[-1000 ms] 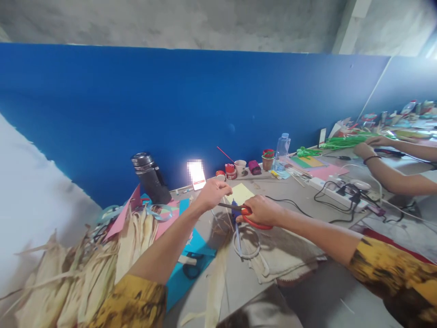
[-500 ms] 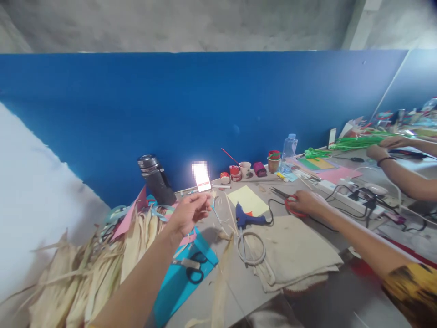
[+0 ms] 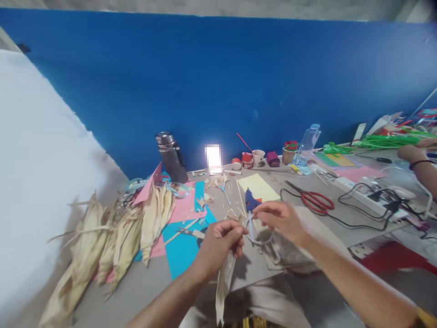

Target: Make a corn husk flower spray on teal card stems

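My left hand [image 3: 225, 239] is closed in a pinch in front of me; whatever is between its fingertips is too small to make out. A pale corn husk strip [image 3: 224, 291] runs under that hand and down past the table edge. My right hand [image 3: 282, 221] has its fingers stretched out, over the blue glue gun [image 3: 251, 200] and the clear glue stick [image 3: 250, 225] at its back end. Whether the fingertips touch the stick I cannot tell. A whitish ring [image 3: 262, 243] lies just below. Red-handled scissors [image 3: 317, 202] lie apart to the right.
Dried corn husks [image 3: 116, 246] are heaped at left, near a dark flask [image 3: 172, 159]. Black scissors [image 3: 189, 232] rest on blue paper [image 3: 174, 255]. A folded cloth [image 3: 321, 228], a power strip [image 3: 362, 193] with cords and a bottle [image 3: 307, 146] are at right. Another person's hand [image 3: 409, 155] is at far right.
My right hand has let go of the red-handled scissors and moved left to the glue gun. My left hand has come down toward it, still pinched. The view has tilted down.
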Motion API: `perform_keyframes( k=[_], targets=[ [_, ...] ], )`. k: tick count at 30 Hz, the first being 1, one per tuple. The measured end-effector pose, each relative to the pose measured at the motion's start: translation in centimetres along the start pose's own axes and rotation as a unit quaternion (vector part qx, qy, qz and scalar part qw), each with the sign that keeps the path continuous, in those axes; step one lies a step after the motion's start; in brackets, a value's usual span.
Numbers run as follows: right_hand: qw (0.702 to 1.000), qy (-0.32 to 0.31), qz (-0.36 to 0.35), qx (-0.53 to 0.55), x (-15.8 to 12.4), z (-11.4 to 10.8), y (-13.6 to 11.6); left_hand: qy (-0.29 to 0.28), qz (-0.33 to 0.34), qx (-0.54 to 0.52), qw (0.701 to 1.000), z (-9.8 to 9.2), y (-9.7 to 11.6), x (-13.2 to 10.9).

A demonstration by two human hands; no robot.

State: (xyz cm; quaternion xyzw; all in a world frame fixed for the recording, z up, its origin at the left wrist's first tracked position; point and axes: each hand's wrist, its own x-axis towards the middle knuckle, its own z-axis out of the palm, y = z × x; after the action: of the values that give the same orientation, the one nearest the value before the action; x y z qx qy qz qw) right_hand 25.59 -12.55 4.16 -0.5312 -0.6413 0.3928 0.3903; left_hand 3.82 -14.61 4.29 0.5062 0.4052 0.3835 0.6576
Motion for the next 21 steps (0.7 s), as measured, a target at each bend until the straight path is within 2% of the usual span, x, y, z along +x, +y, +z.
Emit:
perform_keyframes(
  k=[2,4,7,9,10,11,13,15,16,21],
  targets=[
    [0.993,-0.027,-0.006,0.118,-0.7,3.9,-1.2,0.002,0.018,0.01,1.0,0.6,-0.1,-0.6],
    [0.982,-0.031,-0.016,0.187,-0.9,6.1,-1.9,0.02,0.036,0.019,0.999,0.6,-0.1,-1.1],
    [0.971,-0.044,-0.033,0.232,-0.2,6.5,-3.1,0.027,0.043,0.054,0.997,-1.0,0.4,-1.1],
    [0.968,-0.042,-0.042,0.242,0.9,5.7,-4.0,0.031,0.034,0.134,0.99,-3.3,1.0,-0.2],
    [0.968,-0.039,-0.044,0.243,1.6,5.2,-4.5,0.067,0.045,0.207,0.975,-4.8,1.4,0.6],
    [0.969,-0.037,-0.045,0.24,2.5,4.8,-4.8,0.13,0.073,0.29,0.945,-6.4,1.7,1.5],
    [0.971,-0.047,-0.054,0.227,4.6,4.2,-5.0,0.195,0.079,0.449,0.868,-9.5,2.2,3.5],
    [0.969,-0.07,-0.067,0.226,6.8,4.2,-4.5,0.212,0.034,0.549,0.808,-11.6,2.1,5.3],
    [0.969,-0.073,-0.065,0.226,7.7,4.4,-4.0,0.209,0.008,0.576,0.79,-12.2,1.8,6.1],
    [0.974,-0.086,-0.016,0.211,9.9,6.4,-1.4,0.208,-0.034,0.584,0.784,-12.2,-0.4,8.1]
  ],
)
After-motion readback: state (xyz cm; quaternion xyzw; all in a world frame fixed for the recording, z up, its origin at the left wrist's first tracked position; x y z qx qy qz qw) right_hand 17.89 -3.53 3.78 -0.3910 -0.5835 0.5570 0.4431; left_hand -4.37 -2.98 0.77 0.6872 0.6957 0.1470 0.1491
